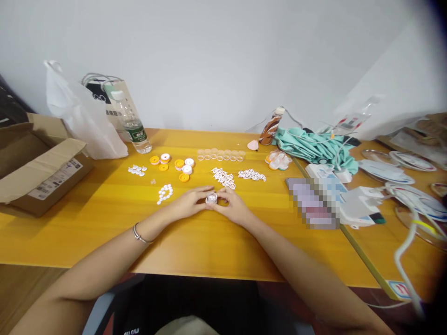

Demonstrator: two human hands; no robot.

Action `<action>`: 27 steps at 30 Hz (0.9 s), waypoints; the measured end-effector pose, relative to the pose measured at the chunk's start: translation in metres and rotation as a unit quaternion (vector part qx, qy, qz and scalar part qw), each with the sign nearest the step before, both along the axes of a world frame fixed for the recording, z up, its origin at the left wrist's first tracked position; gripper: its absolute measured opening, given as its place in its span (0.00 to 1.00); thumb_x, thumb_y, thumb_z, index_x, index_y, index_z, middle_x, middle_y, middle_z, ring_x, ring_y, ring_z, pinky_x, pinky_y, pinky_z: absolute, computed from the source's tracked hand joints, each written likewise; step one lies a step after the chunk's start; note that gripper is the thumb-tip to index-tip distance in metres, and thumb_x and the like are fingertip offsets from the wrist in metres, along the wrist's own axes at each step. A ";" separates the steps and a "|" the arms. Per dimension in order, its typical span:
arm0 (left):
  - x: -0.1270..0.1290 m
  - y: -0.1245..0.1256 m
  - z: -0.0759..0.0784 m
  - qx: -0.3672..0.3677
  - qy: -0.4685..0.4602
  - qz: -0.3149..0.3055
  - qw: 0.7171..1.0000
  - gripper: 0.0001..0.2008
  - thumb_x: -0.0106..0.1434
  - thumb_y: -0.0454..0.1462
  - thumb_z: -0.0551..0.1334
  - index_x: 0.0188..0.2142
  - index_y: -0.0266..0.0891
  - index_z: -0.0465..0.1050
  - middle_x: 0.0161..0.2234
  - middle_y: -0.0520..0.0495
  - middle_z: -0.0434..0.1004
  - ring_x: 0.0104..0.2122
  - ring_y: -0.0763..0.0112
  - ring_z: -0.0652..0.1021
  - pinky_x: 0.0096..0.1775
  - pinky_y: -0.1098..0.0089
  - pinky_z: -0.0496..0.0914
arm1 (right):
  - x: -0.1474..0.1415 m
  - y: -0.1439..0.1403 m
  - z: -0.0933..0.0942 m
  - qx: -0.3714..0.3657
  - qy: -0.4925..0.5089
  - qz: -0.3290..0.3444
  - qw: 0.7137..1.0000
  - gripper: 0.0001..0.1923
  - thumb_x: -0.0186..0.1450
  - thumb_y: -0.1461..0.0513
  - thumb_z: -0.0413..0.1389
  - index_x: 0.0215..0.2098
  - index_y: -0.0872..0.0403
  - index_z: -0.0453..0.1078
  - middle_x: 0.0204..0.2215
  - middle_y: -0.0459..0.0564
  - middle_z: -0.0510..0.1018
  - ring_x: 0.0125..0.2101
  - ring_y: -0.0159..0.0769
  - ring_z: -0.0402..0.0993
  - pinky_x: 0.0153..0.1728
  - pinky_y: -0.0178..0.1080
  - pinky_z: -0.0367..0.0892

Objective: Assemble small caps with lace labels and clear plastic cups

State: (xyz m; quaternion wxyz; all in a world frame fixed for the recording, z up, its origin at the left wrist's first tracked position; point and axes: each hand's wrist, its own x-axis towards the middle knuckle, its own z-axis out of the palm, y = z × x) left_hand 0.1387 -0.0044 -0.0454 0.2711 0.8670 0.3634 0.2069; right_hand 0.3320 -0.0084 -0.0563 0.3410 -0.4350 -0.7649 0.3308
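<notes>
My left hand and my right hand meet at the middle of the yellow table, fingertips pinching a small white round cap piece between them. Just beyond lie two heaps of small white rings. A row of clear round cups stands farther back. Orange and white caps sit to the left, with small white discs and another small group of white discs nearby. A thin bracelet circles my left wrist.
An open cardboard box sits at the far left, with a white plastic bag and a water bottle behind it. To the right are a brown drink bottle, a green cloth, a blurred phone, white cables and packaged parts.
</notes>
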 end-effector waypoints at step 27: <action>-0.015 -0.030 -0.014 0.133 0.205 0.035 0.969 0.38 0.64 0.57 0.44 0.65 0.39 0.35 0.65 0.40 0.42 0.64 0.59 0.47 0.62 0.55 0.40 | 0.025 -0.024 -0.002 0.156 -0.283 0.080 0.943 0.34 0.65 0.48 0.45 0.64 0.55 0.47 0.63 0.57 0.54 0.63 0.47 0.47 0.60 0.55 0.47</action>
